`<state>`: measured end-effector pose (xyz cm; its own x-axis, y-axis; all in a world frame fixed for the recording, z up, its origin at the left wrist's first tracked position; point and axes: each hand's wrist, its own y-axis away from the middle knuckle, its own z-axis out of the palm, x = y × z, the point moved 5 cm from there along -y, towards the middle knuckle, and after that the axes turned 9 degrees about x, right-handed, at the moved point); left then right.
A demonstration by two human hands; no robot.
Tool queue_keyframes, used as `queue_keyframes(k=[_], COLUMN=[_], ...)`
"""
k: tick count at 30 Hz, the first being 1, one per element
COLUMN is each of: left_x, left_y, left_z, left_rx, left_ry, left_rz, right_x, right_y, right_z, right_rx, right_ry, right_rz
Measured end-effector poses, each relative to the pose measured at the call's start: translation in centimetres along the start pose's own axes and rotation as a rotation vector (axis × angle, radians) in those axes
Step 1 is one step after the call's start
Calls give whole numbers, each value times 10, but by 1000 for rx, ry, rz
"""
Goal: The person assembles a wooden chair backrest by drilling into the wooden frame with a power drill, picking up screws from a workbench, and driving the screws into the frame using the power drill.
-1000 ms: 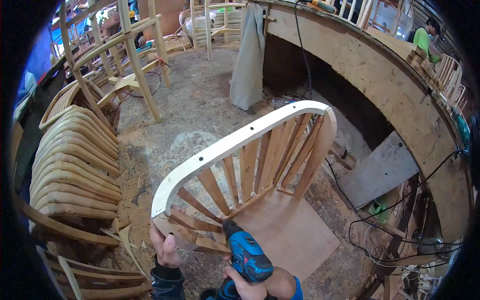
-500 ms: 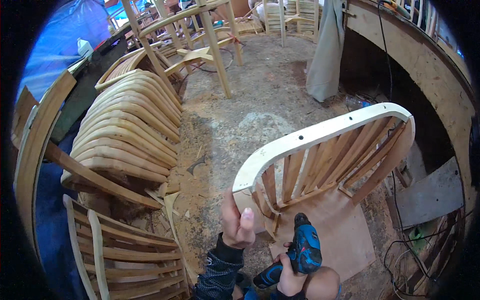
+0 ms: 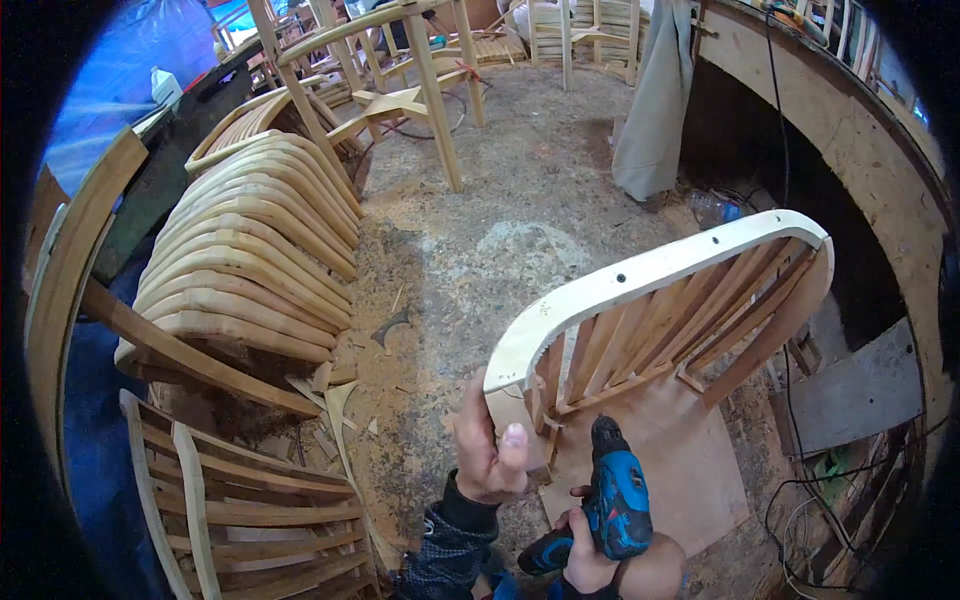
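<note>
A curved wooden chair back stands in front of me on the right, with a pale bent top rail and a row of upright brown slats. Dark screw heads or holes dot the rail. My left hand is closed round the rail's near left end, thumb up against its outer side. Beneath the slats lies a flat wooden panel, joined to them along a narrow strip. My right hand grips a blue and black cordless drill by its handle, chuck pointing away from me over the panel, apart from the wood.
To the left rises a stack of curved wooden rails; nearer lies a slatted wooden frame. Chair frames stand farther off. A grey cloth hangs at the right, beside cables and a grey board. Wood scraps litter the floor.
The near end of the chair back has shifted slightly right, with my left hand still on it. My right hand and the drill have also moved a little to the right.
</note>
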<state>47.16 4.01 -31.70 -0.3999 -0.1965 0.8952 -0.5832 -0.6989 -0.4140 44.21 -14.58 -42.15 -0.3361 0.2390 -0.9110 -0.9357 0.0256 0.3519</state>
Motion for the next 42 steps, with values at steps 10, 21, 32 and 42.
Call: queue_keyframes(k=[10,21,32,42], left_x=[-9,1,27,32], left_y=[-2,-4,14,25], left_z=[-3,6,-37,-10], left_rx=[-65,34,153,323], left_ry=[-42,8,44,47], left_rz=[69,-41,-100,-145], right_x=[4,23,-20,-186], right_y=[-4,13,10,-4], right_z=[11,18,21,68], right_rx=[-44,-52,193,258], right_ry=[303,436,185,-404], right_rz=[-171,-132,-296,-735])
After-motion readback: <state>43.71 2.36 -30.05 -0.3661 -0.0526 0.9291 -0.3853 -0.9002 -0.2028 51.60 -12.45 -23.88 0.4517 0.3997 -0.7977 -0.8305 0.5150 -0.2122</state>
